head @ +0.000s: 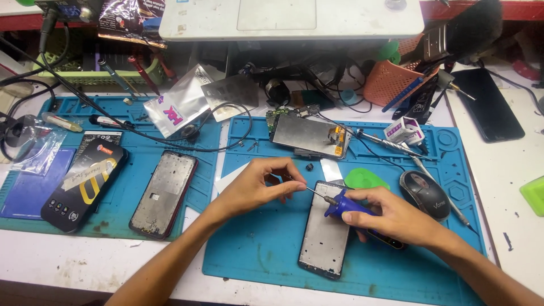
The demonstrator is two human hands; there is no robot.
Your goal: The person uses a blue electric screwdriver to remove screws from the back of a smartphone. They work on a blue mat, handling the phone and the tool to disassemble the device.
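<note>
My right hand grips a blue-handled screwdriver, its thin metal shaft pointing up-left. My left hand pinches its fingertips at the shaft's tip, just left of the phone. Under both hands lies an opened phone frame, grey inside with a dark rim, on a blue work mat. Whether the fingertips hold a tiny screw is too small to tell.
A grey display panel with circuit board lies behind the hands, next to a green pick, a computer mouse and a loose screwdriver. On the left mat sit a second phone frame and a black phone box. A black phone and an orange basket are at the right.
</note>
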